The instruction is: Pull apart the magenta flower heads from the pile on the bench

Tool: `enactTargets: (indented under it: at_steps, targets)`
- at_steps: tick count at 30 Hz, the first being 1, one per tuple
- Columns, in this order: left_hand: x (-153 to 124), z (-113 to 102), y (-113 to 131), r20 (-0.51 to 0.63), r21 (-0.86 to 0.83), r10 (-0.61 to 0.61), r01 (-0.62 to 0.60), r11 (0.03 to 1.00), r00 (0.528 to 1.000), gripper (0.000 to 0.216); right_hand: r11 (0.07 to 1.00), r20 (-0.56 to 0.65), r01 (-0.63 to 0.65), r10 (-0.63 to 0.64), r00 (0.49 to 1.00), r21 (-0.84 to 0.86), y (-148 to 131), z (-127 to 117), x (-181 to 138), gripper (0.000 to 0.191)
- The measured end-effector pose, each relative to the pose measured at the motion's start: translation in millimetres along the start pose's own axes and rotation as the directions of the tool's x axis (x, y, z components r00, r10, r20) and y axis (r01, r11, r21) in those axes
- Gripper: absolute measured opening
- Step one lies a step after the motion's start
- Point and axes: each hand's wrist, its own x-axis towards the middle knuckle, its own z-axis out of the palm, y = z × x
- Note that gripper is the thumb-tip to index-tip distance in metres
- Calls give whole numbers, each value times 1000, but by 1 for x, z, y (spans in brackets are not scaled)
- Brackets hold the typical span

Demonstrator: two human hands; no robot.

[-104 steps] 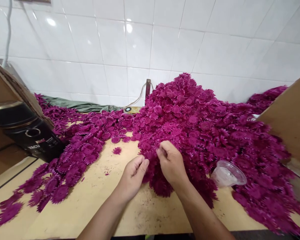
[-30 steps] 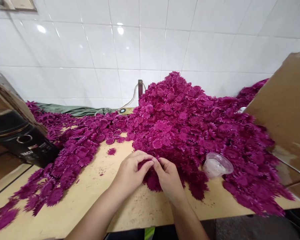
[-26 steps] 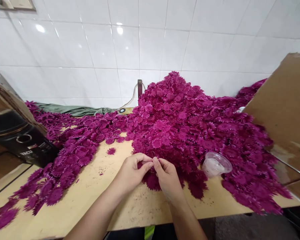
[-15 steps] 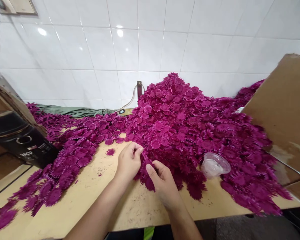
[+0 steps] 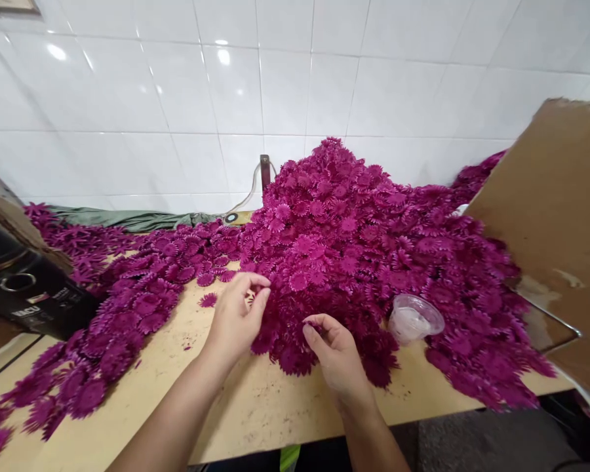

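Observation:
A big heap of magenta daisy-like flower pieces (image 5: 334,229) rises in front of me. At its near edge, my left hand (image 5: 238,318) is closed, thumb and forefinger tips almost together. Whatever may be between them is too small to make out. To the right and slightly lower, my right hand (image 5: 337,347) pinches a magenta flower piece (image 5: 315,325), mostly covered by thumb and fingers. Both hands are apart, with more flower pieces between and behind them. A single flower piece (image 5: 208,299) lies just left of my left hand.
A clear plastic cup (image 5: 415,319) with whitish content stands right of my hands. A black container (image 5: 39,288) leans at the left by a row of flower pieces (image 5: 122,321). Cardboard (image 5: 555,216) borders the right side; a tiled wall (image 5: 295,85) stands behind the tabletop (image 5: 270,413).
My hands have moved apart; the left one has come away from the flower piece they met at. The view has shifted slightly, so the scene sits further left.

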Motion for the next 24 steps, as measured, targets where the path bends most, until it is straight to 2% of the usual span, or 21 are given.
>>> enactTargets:
  at_steps: [2, 4, 8, 12, 14, 18, 21, 22, 23, 24]
  targets:
    - [-16, 0, 10, 157, -93, 23, -9, 996, 987, 14, 998, -10, 5, -6, 1000, -64, -1, 1, -1, 26]
    - [-28, 2, 18, 234, -147, 46, -11, 989, 971, 12, 987, -17, 37, -40, 999, -156, -3, 3, -2, 27]
    - [-33, 8, 20, 238, -225, 10, 45, 973, 971, 9, 962, -31, 66, -77, 997, -263, -4, 9, -4, 33]
    - [-29, 12, 17, 325, -302, -53, 157, 940, 944, 10, 978, -8, 56, -59, 998, -198, -2, 12, -4, 36]
    - [-29, 13, 18, 327, -286, -62, 161, 945, 943, 13, 990, 24, 48, -45, 999, -131, -1, 13, -4, 35]
    - [-23, 15, 16, 191, -161, -72, 104, 981, 979, 18, 998, 108, 22, -16, 994, -54, -1, 17, -10, 27]
    - [-5, 7, 4, -39, -71, -144, 141, 987, 989, 15, 995, 159, 31, -16, 987, -92, 2, 20, -23, 20]
    - [4, 1, -1, -171, -58, -213, 206, 977, 962, 13, 994, 176, 34, -14, 984, -109, 5, 20, -29, 18]
    - [13, -5, -7, -257, -68, -300, 293, 954, 919, 10, 992, 183, 35, -12, 983, -121, 8, 19, -34, 16]
    - [21, -11, -11, -288, -80, -356, 348, 934, 889, 9, 991, 185, 32, -8, 983, -129, 10, 17, -37, 15]
